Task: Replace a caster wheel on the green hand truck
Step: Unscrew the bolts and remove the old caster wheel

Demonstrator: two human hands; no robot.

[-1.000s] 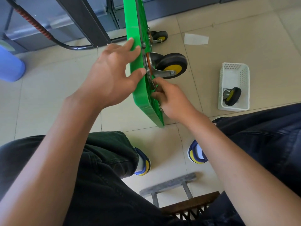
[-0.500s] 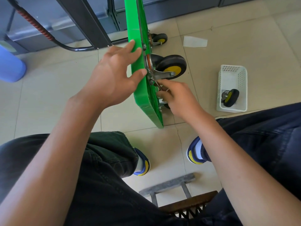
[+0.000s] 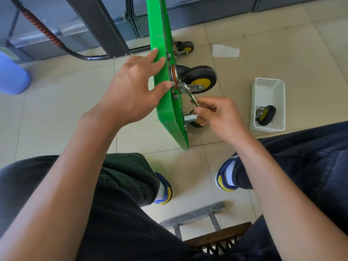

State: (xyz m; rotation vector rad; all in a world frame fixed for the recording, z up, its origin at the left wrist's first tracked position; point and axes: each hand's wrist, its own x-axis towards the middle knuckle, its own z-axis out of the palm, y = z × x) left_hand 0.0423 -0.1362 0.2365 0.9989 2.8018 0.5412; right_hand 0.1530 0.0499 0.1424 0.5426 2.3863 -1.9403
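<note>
Right hand point(image 3: 222, 117) drawn back pinching thin metal tool point(image 3: 193, 98), left hand point(image 3: 131, 89) on smooth green deck point(image 3: 165, 113)

Green hand truck point(image 3: 165, 113) deck cut off at frame top. Right hand point(image 3: 218, 117) hides most of lowest caster point(image 3: 195, 123). Thin metal piece point(image 3: 193, 98) it pinches: too small to identify.

No readable text, label, brand or number anywhere.

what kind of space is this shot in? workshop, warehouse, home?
Probably an indoor work or storage room, not a fitted workshop. The floor is beige tile, grey metal cabinets line the wall, and the person works seated with the green hand truck on edge on the floor.
</note>
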